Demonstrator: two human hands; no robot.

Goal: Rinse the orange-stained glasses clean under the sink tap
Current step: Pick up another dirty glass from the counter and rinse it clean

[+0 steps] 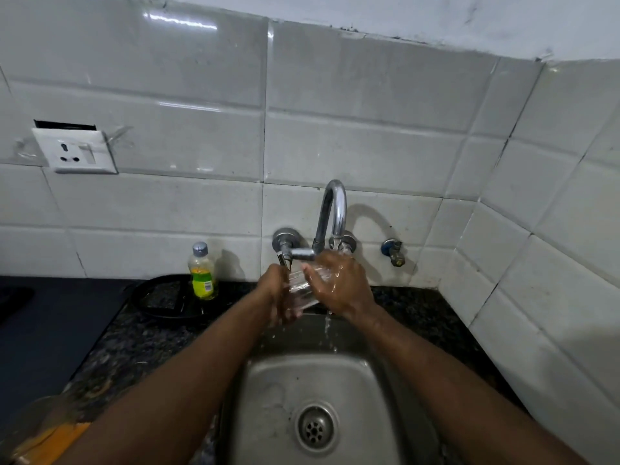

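A clear glass (299,290) lies tilted between both hands above the steel sink (268,380), just under the spout of the chrome tap (332,213). My left hand (278,297) grips it from the left and below. My right hand (342,283) wraps over its upper right side, wet and shiny. Water runs off below my right hand (327,327) into the basin. At the bottom left corner, a blurred orange-stained glass (43,427) stands on the counter, partly cut off by the frame edge.
A bottle of yellow dish liquid (202,271) stands on the dark granite counter left of the tap, beside a black round tray (164,297). A wall socket (75,151) sits on the white tiles. A small valve (393,251) sticks out right of the tap. The drain (314,427) is open.
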